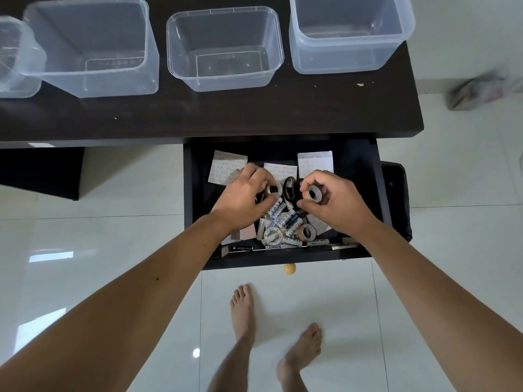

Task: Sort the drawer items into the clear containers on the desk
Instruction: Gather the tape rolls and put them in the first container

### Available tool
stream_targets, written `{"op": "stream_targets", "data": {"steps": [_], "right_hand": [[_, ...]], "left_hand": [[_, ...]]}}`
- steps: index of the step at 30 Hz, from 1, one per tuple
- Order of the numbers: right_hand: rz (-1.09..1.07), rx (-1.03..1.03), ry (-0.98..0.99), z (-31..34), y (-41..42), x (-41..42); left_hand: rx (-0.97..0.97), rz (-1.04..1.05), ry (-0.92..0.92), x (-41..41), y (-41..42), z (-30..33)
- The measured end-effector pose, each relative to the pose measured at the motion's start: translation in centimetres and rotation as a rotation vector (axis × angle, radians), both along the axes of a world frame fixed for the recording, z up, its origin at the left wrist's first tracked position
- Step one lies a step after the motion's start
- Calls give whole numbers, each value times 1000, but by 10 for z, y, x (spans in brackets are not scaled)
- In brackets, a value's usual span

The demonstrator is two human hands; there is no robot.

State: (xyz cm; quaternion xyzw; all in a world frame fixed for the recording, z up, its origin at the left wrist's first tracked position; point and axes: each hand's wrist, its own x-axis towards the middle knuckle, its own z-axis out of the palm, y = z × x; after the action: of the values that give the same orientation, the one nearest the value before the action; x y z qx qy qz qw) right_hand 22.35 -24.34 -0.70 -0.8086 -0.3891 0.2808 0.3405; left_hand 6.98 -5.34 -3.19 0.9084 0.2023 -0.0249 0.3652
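- A dark desk (254, 108) is seen from above, with an open drawer (365, 193) pulled out toward the near side.
- Four clear containers stand in a row along the far part of the desk: a small container (17, 80) cut off at the left edge, a large container (93, 80), a middle container (226, 77), and a right container (348, 58) cut off at the top.
- The left hand (243, 193) is lowered into the drawer, fingers curled around a roll of tape (276, 189); most of that roll is hidden by the fingers.
- The right hand (334, 202) is held just right of it, a second tape roll (313, 192) being pinched between thumb and fingers.
- Between the hands a black clip-like object (288, 188) is partly seen; what it is cannot be told.
- Nearer in the drawer, batteries (285, 219) and more tape rolls (273, 235) are heaped together, with labels too small to read fully.
- White paper packets (314, 162) lie at the far end, partly covered by the hands.
- A round knob (289, 268) is seen on the drawer front, and bare feet (243, 309) on the white tiled floor (113, 222).
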Motion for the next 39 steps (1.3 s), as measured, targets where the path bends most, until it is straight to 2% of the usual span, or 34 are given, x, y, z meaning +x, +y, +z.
{"op": "stream_targets", "data": {"steps": [3, 6, 16, 25, 32, 39], "right_hand": [[41, -45, 15, -3, -7, 6], [102, -95, 40, -5, -12, 8], [240, -232, 96, -9, -18, 13], [385, -356, -11, -12, -8, 8], [417, -384, -41, -13, -7, 8], [349, -323, 14, -7, -9, 9]], "left_hand": [[54, -73, 103, 6, -2, -3], [32, -41, 133, 9, -4, -7], [3, 65, -36, 9, -11, -12], [-60, 83, -72, 1, -14, -9], [-48, 58, -73, -4, -8, -3], [-186, 96, 11, -10, -10, 5]]}}
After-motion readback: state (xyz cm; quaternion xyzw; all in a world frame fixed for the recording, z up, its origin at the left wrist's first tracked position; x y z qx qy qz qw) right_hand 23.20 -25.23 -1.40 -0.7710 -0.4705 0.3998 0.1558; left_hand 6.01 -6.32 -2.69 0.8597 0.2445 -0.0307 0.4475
